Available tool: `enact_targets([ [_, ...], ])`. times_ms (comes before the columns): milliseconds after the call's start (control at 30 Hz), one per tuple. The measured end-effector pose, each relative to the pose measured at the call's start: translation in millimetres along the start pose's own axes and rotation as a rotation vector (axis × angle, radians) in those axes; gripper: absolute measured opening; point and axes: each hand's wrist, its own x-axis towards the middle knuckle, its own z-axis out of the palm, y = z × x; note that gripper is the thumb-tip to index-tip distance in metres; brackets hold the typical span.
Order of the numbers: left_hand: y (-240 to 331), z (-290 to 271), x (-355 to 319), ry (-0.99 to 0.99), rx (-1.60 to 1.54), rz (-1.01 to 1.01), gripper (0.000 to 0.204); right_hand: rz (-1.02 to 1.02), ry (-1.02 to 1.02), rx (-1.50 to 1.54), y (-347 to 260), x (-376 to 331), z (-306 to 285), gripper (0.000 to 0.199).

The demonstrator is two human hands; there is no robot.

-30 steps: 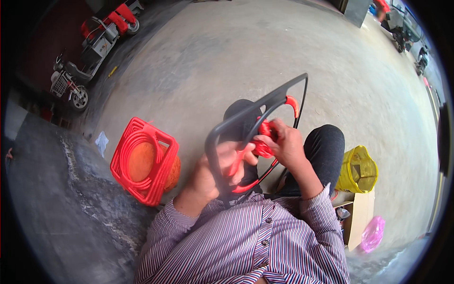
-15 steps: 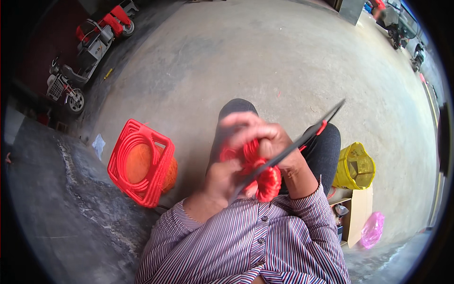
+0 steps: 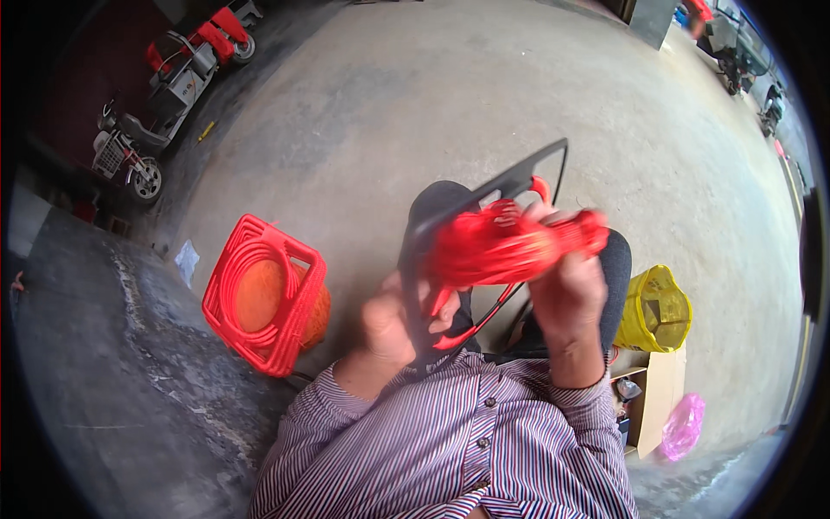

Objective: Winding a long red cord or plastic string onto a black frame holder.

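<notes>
A dark grey plastic frame [image 3: 484, 197] with thin black wire edges is held over my knees. My left hand [image 3: 393, 322] grips its lower left edge. My right hand [image 3: 566, 290] is closed around a blurred bundle of red cord [image 3: 501, 246] that lies across the frame. A loop of red cord [image 3: 471, 324] hangs below the bundle. My striped shirt sleeves fill the lower part of the view.
A red plastic basket [image 3: 264, 298] with an orange ball inside lies tipped on the concrete to my left. A yellow mesh bag [image 3: 655, 310], a cardboard box [image 3: 653, 402] and a pink bag [image 3: 681, 426] sit to my right. Scooters [image 3: 151, 112] stand at the far left.
The frame has swung from edge-on back to a more upright tilt. My right hand has moved right and up with the red cord bundle, which has grown and is blurred with motion.
</notes>
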Motion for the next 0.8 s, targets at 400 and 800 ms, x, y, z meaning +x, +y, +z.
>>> enact_targets([
  [400, 8.9, -21.8, 7.1, -0.074, -0.080, -0.225, 0.036, 0.270, 0.123, -0.295, 19.3, -20.9, -46.5, 0.030],
  [800, -0.1, 17.0, 2.4, -0.076, 0.132, -0.159, 0.057, 0.350, 0.036, -0.406, 27.9, 29.4, -16.6, 0.031],
])
